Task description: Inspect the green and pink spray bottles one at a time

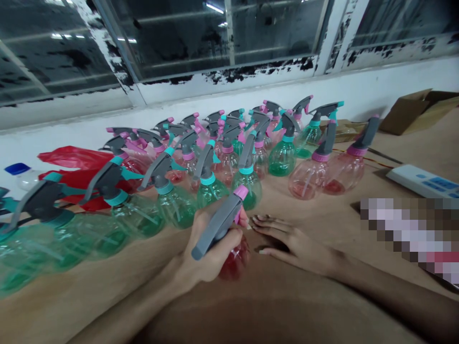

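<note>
My left hand (210,260) is wrapped round the neck of a spray bottle (235,260). This bottle has a clear pinkish-red body and a grey spray head with a pink nozzle, and it stands a little tilted on the table. Its neck and part of its trigger are hidden by my fingers. To its right, my right hand (292,241) lies with its fingers stretched out toward the bottle and holds nothing. Close beyond both hands stand a green spray bottle (251,188) with a turquoise collar and another green spray bottle (211,191).
Several pink and green spray bottles crowd the wooden table (272,306) along the wall. A red plastic bag (77,174) lies at left near a blue-capped bottle (27,177). At right are a cardboard box (412,112) and a white device with blue buttons (423,180).
</note>
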